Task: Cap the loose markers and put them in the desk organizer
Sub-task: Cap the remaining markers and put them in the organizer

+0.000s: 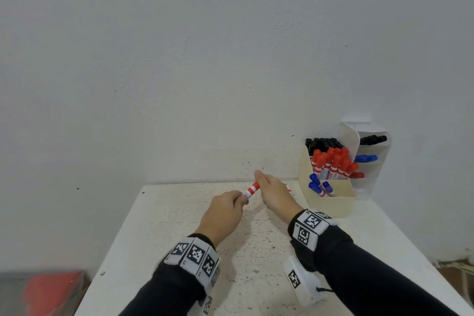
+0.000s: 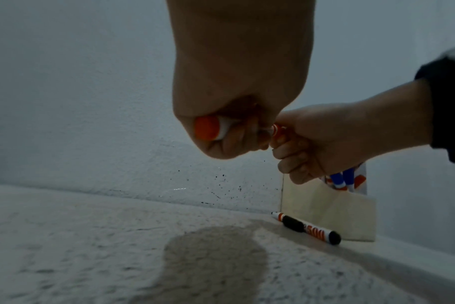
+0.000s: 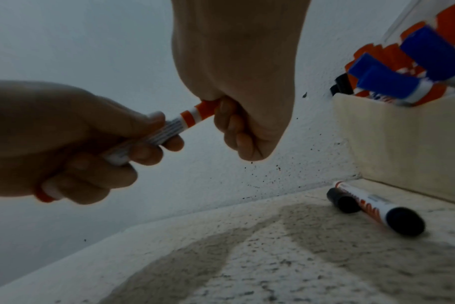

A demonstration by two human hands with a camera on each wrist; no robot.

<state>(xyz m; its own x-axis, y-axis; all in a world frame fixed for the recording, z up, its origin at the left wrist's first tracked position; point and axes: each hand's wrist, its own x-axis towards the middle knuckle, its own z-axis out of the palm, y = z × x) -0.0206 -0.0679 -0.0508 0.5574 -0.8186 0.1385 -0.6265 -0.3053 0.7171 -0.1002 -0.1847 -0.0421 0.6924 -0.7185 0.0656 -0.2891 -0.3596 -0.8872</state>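
Both hands hold one red-and-white marker [image 1: 250, 190] above the middle of the white table [image 1: 179, 213]. My left hand [image 1: 225, 210] grips its barrel [image 3: 166, 131], with the red butt end [image 2: 207, 127] sticking out of the fist. My right hand [image 1: 272, 192] is closed round the red cap end [image 3: 208, 107]; the cap itself is mostly hidden in the fist. The cream desk organizer [image 1: 331, 202] stands at the back right, holding several black, red and blue markers. A loose black marker [image 3: 377, 207] lies uncapped on the table beside it, its black cap [image 3: 342, 200] next to it.
A white tiered holder [image 1: 372, 161] with a few markers stands behind the organizer against the wall. A white tagged device [image 1: 302, 282] hangs below my right wrist. A red object [image 1: 51, 292] lies on the floor at lower left. The table's left and front parts are bare.
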